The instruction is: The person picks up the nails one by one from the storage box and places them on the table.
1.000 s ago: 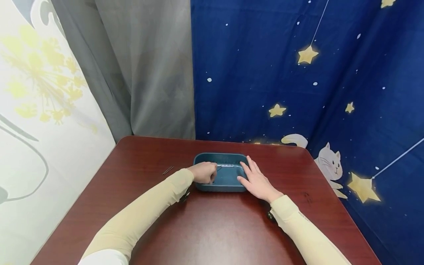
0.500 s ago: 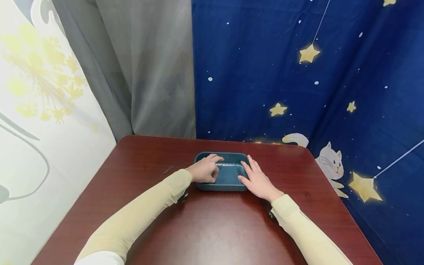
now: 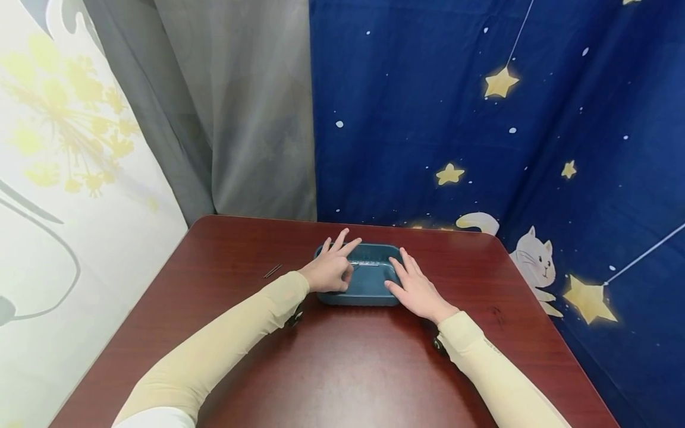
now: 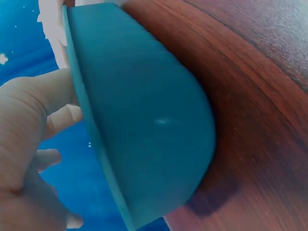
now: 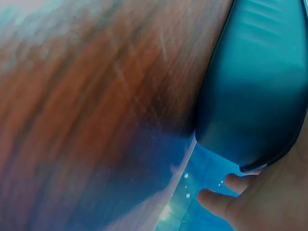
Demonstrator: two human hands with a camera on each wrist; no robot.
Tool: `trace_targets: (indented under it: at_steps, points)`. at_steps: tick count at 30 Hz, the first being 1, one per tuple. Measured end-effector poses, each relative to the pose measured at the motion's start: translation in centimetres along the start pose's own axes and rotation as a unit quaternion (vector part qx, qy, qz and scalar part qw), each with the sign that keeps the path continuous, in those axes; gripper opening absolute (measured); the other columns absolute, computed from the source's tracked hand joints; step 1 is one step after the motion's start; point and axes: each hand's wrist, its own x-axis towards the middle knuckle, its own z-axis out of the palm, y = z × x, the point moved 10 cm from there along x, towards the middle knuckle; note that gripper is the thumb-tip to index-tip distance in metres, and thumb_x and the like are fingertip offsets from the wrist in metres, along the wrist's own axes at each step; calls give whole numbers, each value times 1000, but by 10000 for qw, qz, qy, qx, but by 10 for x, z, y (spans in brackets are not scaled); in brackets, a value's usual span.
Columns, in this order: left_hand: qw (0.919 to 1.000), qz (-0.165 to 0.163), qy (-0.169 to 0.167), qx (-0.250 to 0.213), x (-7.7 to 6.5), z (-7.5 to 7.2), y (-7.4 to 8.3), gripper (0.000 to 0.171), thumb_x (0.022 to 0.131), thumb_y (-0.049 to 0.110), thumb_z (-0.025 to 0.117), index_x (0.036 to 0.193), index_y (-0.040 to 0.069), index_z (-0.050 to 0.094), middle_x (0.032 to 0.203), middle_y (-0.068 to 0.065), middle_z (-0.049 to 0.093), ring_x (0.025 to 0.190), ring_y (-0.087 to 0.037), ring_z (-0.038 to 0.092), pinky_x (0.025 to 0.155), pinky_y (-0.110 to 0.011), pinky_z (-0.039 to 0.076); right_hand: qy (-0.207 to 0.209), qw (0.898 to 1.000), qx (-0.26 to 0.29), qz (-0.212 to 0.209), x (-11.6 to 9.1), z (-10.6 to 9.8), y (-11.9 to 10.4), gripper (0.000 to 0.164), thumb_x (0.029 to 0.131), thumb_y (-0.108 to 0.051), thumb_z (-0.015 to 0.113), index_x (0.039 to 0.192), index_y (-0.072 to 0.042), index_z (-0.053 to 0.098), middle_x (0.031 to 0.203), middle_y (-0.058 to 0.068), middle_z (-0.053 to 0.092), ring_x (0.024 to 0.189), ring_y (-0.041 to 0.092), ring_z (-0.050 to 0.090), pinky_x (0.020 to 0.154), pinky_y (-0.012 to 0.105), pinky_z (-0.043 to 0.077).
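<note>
A dark teal rectangular tray [image 3: 369, 299] with rounded corners stands on the table. My left hand [image 3: 327, 270] is over its left end, thumb and index finger bent towards each other inside and the other fingers raised and spread. I cannot tell whether that pinch holds anything. In the left wrist view, the fingers reach over the tray's rim [image 4: 94, 130]. Within the tray, near its back wall, lies a clear, thin strip [image 3: 366, 263]. My right hand [image 3: 420, 291] rests on the tray's right end with its fingers spread; the right wrist view shows the palm beside the tray [image 5: 255, 91].
Two thin dark sticks [image 3: 272, 271] lie side by side on the reddish-brown table [image 3: 342, 362], left of the tray. Behind the table hang a grey curtain [image 3: 262, 119] and a blue star-patterned curtain [image 3: 396, 119].
My left hand has risen a little in the tray, and its middle, ring and little fingers have lifted and spread. The right hand stays on the tray's right end.
</note>
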Motion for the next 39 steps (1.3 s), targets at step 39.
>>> trace_targets:
  at_steps: [39]
  points:
    - [9912, -996, 690, -536, -38, -70, -47, 24, 76, 15, 79, 60, 27, 66, 165, -14, 21, 150, -44, -11, 103, -81, 0, -82, 9999, -68, -29, 0, -4, -5, 79, 102, -56, 49, 161, -10, 25, 168, 11, -4, 153, 35, 5, 114, 63, 23]
